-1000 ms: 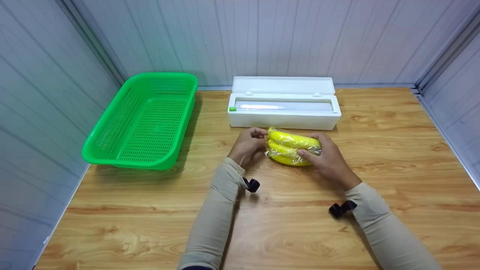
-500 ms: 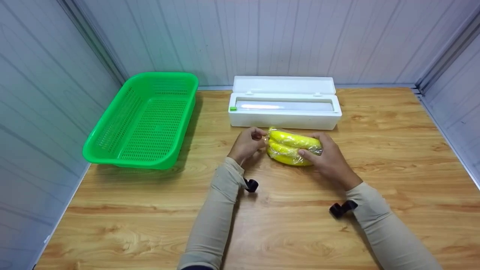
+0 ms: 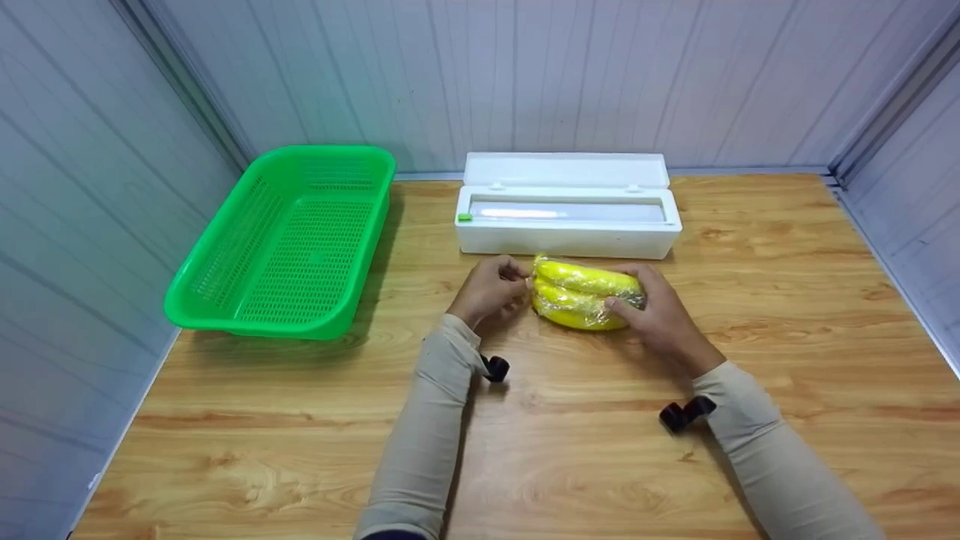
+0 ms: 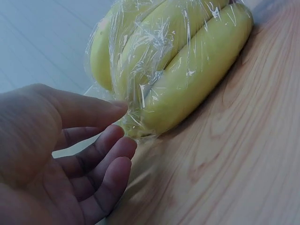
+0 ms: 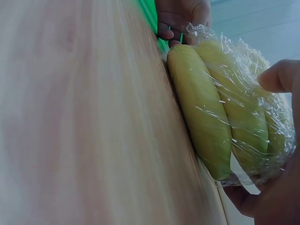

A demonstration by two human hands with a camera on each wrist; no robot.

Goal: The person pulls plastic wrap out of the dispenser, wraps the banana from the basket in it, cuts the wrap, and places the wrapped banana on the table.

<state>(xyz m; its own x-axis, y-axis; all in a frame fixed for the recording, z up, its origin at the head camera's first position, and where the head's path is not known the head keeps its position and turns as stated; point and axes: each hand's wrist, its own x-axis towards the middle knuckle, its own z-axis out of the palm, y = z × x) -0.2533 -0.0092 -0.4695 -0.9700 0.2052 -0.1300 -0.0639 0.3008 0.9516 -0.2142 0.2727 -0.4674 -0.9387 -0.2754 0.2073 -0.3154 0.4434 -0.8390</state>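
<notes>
A bunch of yellow bananas (image 3: 581, 300), wrapped in clear cling film (image 4: 140, 70), lies on the wooden table in front of the white box. My right hand (image 3: 664, 315) grips its right end, thumb on top and fingers round the far side. At the stem end, my left hand (image 3: 491, 289) pinches the edge of the film between thumb and forefinger; the other fingers curl loosely below, as the left wrist view shows. The right wrist view has crumpled film standing up beside the left hand's thumb. Parts of the right hand's fingers are hidden behind the fruit.
A white cling film dispenser box (image 3: 570, 241) stands with its lid up behind the bananas, a roll inside and a green slider at its left end. To the left sits a green perforated basket (image 3: 341, 319). Pale panel walls (image 3: 570, 82) enclose the table's back and sides.
The left hand and wrist have shifted slightly to the left, still at the stem end. The bananas have turned a little; the right hand keeps its grip.
</notes>
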